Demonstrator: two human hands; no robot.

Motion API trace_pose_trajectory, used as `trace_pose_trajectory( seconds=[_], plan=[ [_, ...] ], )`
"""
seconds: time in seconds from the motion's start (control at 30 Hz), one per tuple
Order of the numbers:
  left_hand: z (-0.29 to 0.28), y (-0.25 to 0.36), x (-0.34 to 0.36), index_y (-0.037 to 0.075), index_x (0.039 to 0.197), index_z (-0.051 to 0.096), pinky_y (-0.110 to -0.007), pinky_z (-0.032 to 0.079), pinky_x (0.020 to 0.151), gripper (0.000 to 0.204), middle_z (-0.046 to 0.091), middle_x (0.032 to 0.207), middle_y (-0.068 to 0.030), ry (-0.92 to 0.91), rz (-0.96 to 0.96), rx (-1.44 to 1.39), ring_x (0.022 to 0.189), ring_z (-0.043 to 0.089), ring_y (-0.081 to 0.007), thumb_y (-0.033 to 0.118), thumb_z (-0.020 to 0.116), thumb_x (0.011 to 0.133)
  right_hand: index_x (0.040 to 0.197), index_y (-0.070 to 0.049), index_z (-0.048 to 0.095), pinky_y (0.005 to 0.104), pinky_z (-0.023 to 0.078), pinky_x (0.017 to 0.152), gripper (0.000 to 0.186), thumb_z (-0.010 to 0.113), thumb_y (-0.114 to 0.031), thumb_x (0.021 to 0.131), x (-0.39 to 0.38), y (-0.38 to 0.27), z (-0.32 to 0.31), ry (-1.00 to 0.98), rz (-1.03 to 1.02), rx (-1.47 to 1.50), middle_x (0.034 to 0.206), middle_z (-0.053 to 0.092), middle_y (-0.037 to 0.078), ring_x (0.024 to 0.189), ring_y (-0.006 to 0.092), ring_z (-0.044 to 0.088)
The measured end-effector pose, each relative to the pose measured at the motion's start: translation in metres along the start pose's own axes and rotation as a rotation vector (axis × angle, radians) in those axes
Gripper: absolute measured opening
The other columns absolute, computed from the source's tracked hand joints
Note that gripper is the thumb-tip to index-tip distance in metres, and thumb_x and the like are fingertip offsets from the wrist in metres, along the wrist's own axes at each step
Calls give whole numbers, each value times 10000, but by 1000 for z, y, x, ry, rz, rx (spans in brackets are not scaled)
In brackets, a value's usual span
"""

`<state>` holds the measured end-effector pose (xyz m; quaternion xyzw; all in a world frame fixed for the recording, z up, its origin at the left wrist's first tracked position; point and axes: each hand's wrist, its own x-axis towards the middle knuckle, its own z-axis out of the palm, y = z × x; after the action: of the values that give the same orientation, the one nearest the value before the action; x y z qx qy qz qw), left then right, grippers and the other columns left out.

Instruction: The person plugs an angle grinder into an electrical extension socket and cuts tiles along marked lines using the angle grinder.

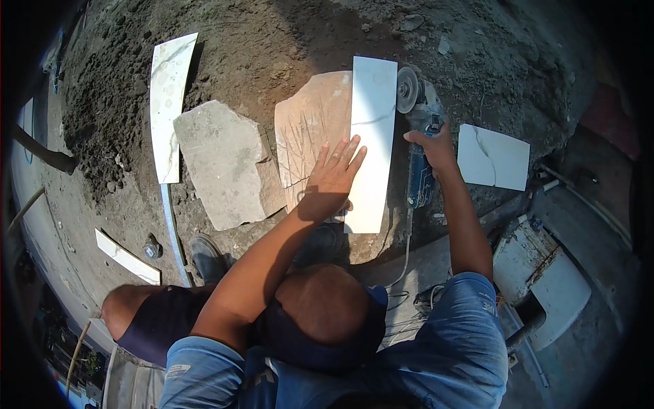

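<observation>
Left fingers (351, 147) splay partly over white tile (374, 163); right fingers (418, 138) grip grinder (420, 180) beside it

Left hand (334, 178) palm down, fingers (359, 159) spread; left forearm (276, 249) slants up and rightward. Right hand (439, 148) curled in a grip, thumb (417, 138) pointing left, right forearm (466, 221) steeper. Knees (321, 300) bent.

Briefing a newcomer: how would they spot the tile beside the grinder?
Find the pinkish stone slab mid-view. At its right side lies a long white tile. Unlike the other white tiles, it has the left hand at its edge.
</observation>
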<state>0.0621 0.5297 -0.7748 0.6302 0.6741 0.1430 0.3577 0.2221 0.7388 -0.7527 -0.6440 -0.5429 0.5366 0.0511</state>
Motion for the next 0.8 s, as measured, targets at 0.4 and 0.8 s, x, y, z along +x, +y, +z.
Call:
trace_pose_trajectory(
  seconds=[0.4, 0.8],
  plan=[
    [-4, 0, 0, 83, 1536, 262, -534, 237, 1189, 1274, 224, 1619, -140, -32, -5, 21, 1485, 250, -326, 302, 942, 480, 1424, 30, 315, 401, 511, 917, 991, 858, -148, 614, 30, -17, 1, -6, -36, -29, 1231, 570, 193, 1084, 289, 599],
    [60, 45, -87, -46, 1121, 598, -454, 492, 867, 605, 637, 1130, -244, 3, -597, -587, 992, 632, -363, 319, 860, 717, 1193, -5, 497, 326, 549, 586, 587, 789, -159, 708, -59, 23, -80, 197, -64, 379, 896, 646, 104, 662, 181, 644]
  ],
)
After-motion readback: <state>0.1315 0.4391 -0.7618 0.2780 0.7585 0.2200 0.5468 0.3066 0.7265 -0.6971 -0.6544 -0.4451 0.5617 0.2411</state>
